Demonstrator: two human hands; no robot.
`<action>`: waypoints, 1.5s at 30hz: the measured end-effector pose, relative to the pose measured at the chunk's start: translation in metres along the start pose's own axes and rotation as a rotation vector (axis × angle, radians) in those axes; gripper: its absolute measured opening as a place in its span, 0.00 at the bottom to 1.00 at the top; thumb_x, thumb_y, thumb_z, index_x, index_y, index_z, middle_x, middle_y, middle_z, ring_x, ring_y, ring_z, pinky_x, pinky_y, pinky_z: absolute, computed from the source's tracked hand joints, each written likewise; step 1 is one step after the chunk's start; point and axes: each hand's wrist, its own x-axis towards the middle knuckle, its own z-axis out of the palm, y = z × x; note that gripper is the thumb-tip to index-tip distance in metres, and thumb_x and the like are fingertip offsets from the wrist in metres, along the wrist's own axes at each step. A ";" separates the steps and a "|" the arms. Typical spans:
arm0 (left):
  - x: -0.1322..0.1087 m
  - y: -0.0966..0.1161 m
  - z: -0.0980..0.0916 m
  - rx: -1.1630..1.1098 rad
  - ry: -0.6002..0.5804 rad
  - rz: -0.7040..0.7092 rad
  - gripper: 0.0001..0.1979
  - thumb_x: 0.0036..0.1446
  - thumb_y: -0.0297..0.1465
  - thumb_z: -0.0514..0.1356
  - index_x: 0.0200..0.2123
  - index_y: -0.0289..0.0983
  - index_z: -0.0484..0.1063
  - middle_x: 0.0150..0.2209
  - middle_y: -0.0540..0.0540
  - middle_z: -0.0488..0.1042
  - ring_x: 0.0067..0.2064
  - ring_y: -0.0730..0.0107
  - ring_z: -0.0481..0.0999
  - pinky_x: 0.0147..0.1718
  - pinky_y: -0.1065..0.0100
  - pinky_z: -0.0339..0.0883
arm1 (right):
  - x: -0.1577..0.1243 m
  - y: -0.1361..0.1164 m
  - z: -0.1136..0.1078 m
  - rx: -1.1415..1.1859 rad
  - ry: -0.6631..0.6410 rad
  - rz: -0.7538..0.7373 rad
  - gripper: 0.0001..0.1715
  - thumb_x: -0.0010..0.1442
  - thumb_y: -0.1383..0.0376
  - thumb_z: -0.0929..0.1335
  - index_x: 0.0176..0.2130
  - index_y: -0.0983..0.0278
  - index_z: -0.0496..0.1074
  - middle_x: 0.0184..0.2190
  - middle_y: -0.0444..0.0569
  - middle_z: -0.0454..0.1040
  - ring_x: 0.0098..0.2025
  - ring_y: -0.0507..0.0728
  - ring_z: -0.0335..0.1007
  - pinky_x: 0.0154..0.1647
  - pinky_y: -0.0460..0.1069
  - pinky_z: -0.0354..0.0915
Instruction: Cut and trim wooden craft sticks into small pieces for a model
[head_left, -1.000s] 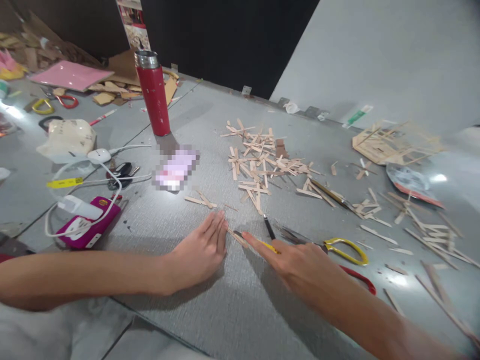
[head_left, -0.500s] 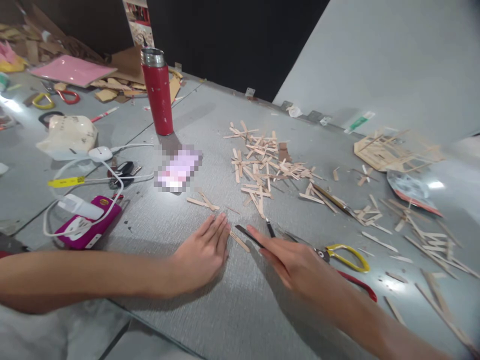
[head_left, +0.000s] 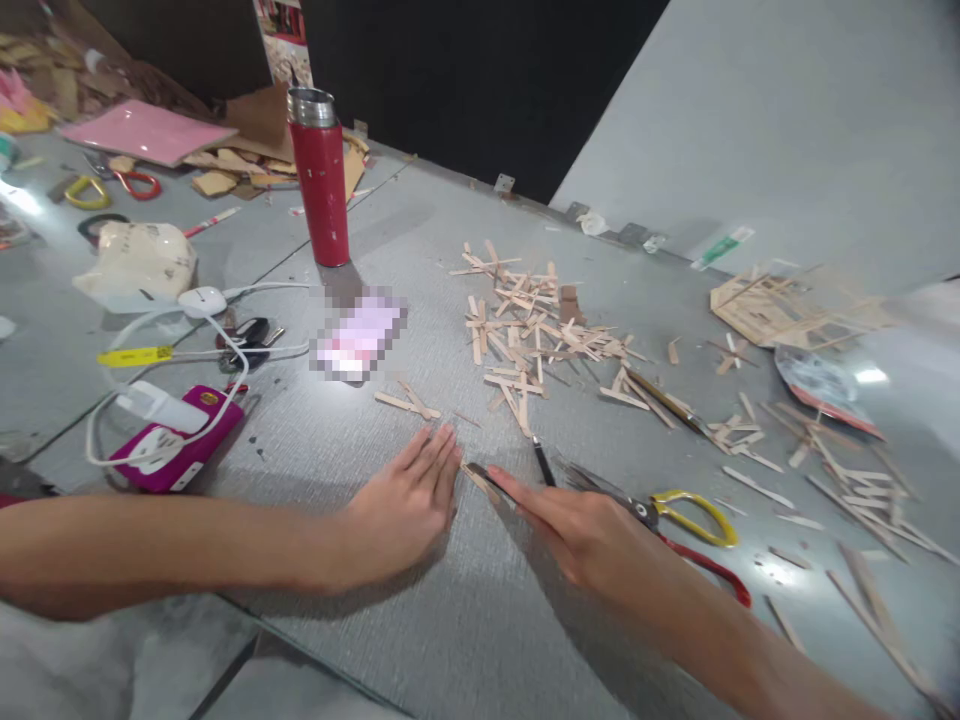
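Observation:
My left hand (head_left: 405, 500) lies flat on the grey table (head_left: 465, 620), fingers stretched out and together, fingertips beside a short wooden stick (head_left: 471, 470). My right hand (head_left: 581, 530) is closed on a cutter knife (head_left: 491, 483), index finger laid along it. The dark blade tip rests on the stick just right of my left fingertips. The knife's handle is hidden under my hand.
Scissors (head_left: 694, 520) with yellow and red handles and a black pen-like tool (head_left: 541, 462) lie by my right hand. A pile of cut sticks (head_left: 525, 330) sits beyond. A red flask (head_left: 321, 185), phone (head_left: 358, 335), magenta power bank (head_left: 176, 452) and a stick model (head_left: 795, 300) stand around.
My right hand has slid a little left, and the blade tip now sits on the stick by my left fingertips. My left hand has stayed flat in place.

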 end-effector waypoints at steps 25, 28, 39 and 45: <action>0.005 -0.001 -0.016 0.200 -0.094 0.074 0.26 0.62 0.33 0.58 0.59 0.21 0.74 0.60 0.26 0.74 0.64 0.46 0.72 0.67 0.48 0.57 | 0.018 -0.029 -0.030 -0.604 -0.245 -0.100 0.51 0.50 0.84 0.63 0.71 0.66 0.58 0.24 0.43 0.77 0.23 0.57 0.77 0.24 0.49 0.63; 0.007 0.000 -0.017 0.209 -0.113 0.079 0.27 0.62 0.32 0.58 0.59 0.20 0.74 0.60 0.26 0.74 0.64 0.45 0.72 0.67 0.48 0.57 | 0.017 -0.031 -0.030 -0.606 -0.257 -0.093 0.52 0.50 0.84 0.63 0.71 0.67 0.57 0.25 0.44 0.78 0.23 0.58 0.77 0.24 0.49 0.63; 0.003 0.000 -0.003 0.127 -0.043 0.083 0.28 0.60 0.32 0.59 0.58 0.17 0.73 0.59 0.22 0.73 0.64 0.44 0.73 0.67 0.47 0.57 | 0.014 -0.023 -0.040 -0.317 -0.330 0.012 0.53 0.51 0.85 0.61 0.72 0.63 0.57 0.29 0.45 0.81 0.27 0.55 0.78 0.25 0.47 0.61; 0.002 -0.001 -0.006 0.131 -0.054 0.083 0.29 0.59 0.30 0.59 0.60 0.17 0.71 0.60 0.23 0.72 0.65 0.43 0.71 0.67 0.47 0.57 | 0.007 -0.006 -0.023 -0.156 -0.219 0.029 0.47 0.58 0.81 0.60 0.73 0.60 0.56 0.34 0.47 0.81 0.31 0.55 0.77 0.32 0.47 0.66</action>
